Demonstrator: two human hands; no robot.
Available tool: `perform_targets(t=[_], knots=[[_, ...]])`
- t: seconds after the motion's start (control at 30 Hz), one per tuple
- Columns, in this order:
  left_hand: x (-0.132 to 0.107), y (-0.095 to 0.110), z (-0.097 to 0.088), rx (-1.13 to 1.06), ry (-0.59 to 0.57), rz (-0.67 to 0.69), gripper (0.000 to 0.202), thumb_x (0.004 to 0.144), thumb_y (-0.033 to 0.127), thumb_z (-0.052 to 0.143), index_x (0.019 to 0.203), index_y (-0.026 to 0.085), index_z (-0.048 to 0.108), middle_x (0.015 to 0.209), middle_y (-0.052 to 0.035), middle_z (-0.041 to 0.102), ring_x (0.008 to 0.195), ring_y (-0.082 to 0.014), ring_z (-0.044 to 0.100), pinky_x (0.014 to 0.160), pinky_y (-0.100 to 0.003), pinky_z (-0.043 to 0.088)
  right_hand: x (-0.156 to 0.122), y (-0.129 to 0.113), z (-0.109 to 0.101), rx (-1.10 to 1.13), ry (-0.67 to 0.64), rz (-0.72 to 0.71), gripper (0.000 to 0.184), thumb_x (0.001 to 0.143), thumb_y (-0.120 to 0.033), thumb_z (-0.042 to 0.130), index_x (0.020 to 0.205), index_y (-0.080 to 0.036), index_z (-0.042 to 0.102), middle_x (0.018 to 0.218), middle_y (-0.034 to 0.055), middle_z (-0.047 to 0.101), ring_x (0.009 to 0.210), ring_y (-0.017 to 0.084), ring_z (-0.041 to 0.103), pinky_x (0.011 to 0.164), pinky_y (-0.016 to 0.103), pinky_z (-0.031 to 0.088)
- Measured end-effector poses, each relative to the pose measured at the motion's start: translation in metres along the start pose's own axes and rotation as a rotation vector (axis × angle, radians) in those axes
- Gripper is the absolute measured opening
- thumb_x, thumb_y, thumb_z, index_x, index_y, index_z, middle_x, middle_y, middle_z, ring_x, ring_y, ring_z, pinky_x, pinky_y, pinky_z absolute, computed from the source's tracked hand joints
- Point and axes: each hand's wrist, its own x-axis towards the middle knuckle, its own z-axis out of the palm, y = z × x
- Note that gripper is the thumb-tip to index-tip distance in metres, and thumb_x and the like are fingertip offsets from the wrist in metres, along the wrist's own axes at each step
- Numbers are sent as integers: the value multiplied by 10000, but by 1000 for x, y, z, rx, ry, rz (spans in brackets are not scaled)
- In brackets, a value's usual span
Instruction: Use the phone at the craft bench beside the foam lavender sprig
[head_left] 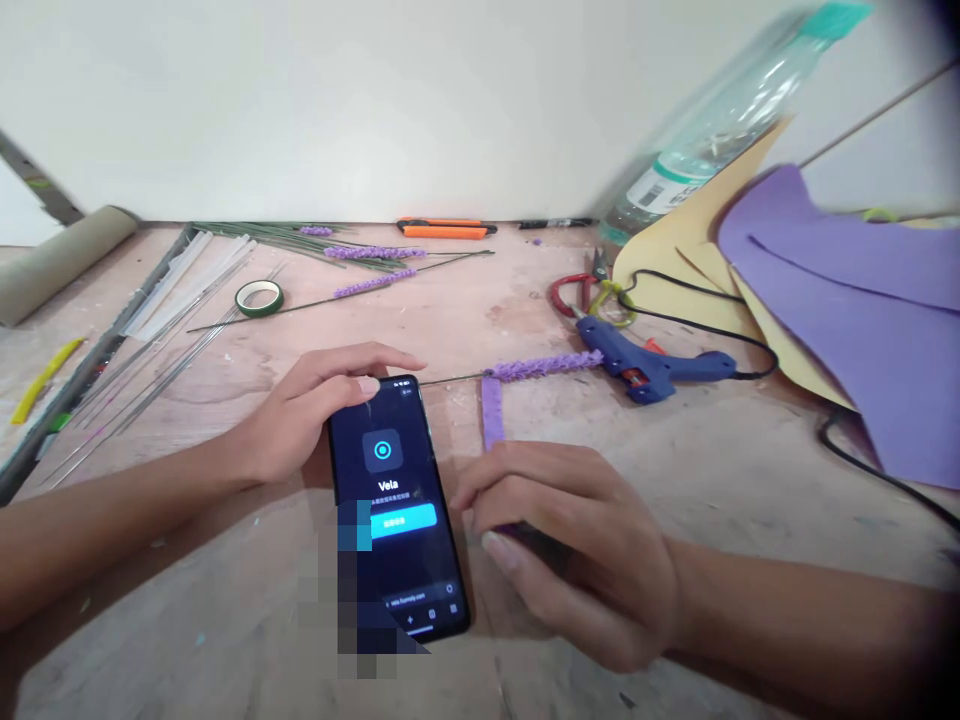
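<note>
A dark smartphone (394, 450) with a lit screen sits at centre, its lower left covered by blurred blocks. My left hand (311, 405) is at the phone's top left corner, thumb on the upper edge and fingers reaching past it. My right hand (570, 540) is beside the phone's right edge, fingers loosely curled, thumb and fingertips apart. A purple strip (492, 415) runs from a stem wrapped in purple fringe (544, 367) down behind my right hand. The stem's thin wire passes left behind the phone.
A blue glue gun (652, 365) touches the fringe's right end, with red-handled scissors (574, 293) behind it. Purple sheets (832, 300) and a leaning bottle (720, 140) stand at right. Green tape (259, 298), thin wires (187, 345) and an orange cutter (446, 229) lie farther back.
</note>
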Motion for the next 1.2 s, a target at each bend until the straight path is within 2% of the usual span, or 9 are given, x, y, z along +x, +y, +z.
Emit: perform_targets(t=[0.1,0.23,0.33,0.5,0.67,0.8,1.2], knots=[[-1,0,0,-31,-11,3,326,919,230,522,1158,218,744,1125,22,739,1018,-188,617,867,-256,422,-2,1,2,-2,-16,-23,157,850,-67,510,941,-162,596,898,74,712,802,142,685,707,258,562],[0,-1,0,-31,-30,32,301,917,230,526,1123,204,744,1158,16,737,1083,-203,614,917,-261,415,-4,0,5,-37,-59,-86,181,869,-77,533,1022,-136,611,988,97,760,832,134,722,726,243,562],[2,-2,0,-39,-40,34,302,917,235,525,1126,203,741,1150,12,736,1070,-206,617,908,-268,422,-4,-2,3,-77,-50,-96,190,879,-77,526,1031,-151,611,1023,87,774,816,124,735,683,244,546],[1,-3,-1,-57,-49,54,323,887,253,554,1146,194,737,1142,-4,738,1053,-214,623,907,-279,434,-4,-5,0,-109,-34,-50,222,881,-78,524,1078,-159,589,1119,92,763,951,125,745,745,236,566],[-4,-1,-2,-98,-92,57,394,879,314,554,1209,173,719,1216,-60,718,1107,-275,615,886,-331,470,-6,1,3,-94,46,-65,251,868,-116,536,1111,-149,587,1149,109,746,918,131,742,734,230,582],[-6,1,-1,-106,-125,38,407,880,337,566,1221,169,710,1226,-83,704,1083,-297,618,851,-351,489,-6,3,5,-100,47,-49,275,865,-120,539,1134,-156,581,1162,118,740,1002,154,736,768,241,595],[-6,4,-3,-75,-126,33,413,885,356,557,1218,159,701,1175,-100,708,1027,-298,630,841,-354,507,-4,4,3,-65,26,-31,349,848,-99,541,1193,-140,573,1208,132,719,1112,170,706,846,267,605]])
